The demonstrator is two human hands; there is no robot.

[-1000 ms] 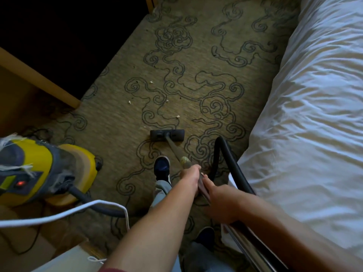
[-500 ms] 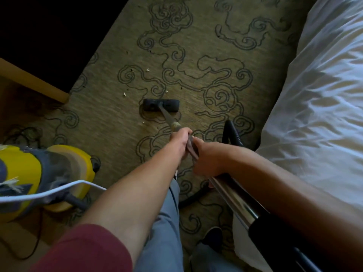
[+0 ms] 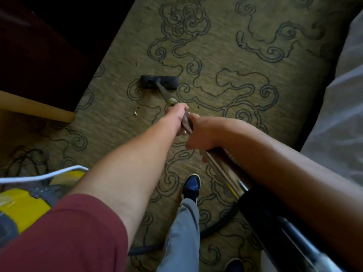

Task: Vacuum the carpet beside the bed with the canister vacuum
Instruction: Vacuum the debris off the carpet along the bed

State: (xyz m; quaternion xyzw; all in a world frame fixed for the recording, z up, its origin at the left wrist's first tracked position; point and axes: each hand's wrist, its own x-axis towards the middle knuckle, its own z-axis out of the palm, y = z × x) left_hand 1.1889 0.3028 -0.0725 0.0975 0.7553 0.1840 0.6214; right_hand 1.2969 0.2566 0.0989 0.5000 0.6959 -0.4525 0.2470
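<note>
The vacuum's black floor head [image 3: 159, 82] lies flat on the olive carpet [image 3: 225, 55] with dark swirl lines. Its metal wand [image 3: 164, 93] runs back toward me. My left hand [image 3: 176, 112] grips the wand lower down, and my right hand [image 3: 202, 132] grips it just behind, both arms stretched forward. The yellow and grey canister [image 3: 23, 205] sits at the lower left, partly hidden by my sleeve. The black hose [image 3: 222, 222] loops on the carpet behind my foot. A pale crumb [image 3: 135, 113] lies left of my left hand.
The white bed [image 3: 337, 107] runs along the right edge. A dark piece of furniture with a wooden edge [image 3: 37, 108] stands at the left. A white cord [image 3: 43, 175] crosses over the canister. My blue shoe [image 3: 191, 186] is planted on the carpet below my hands.
The floor head has been pushed forward over the carpet, past the crumbs that lay ahead of it. My arms have stretched out and I have stepped forward.
</note>
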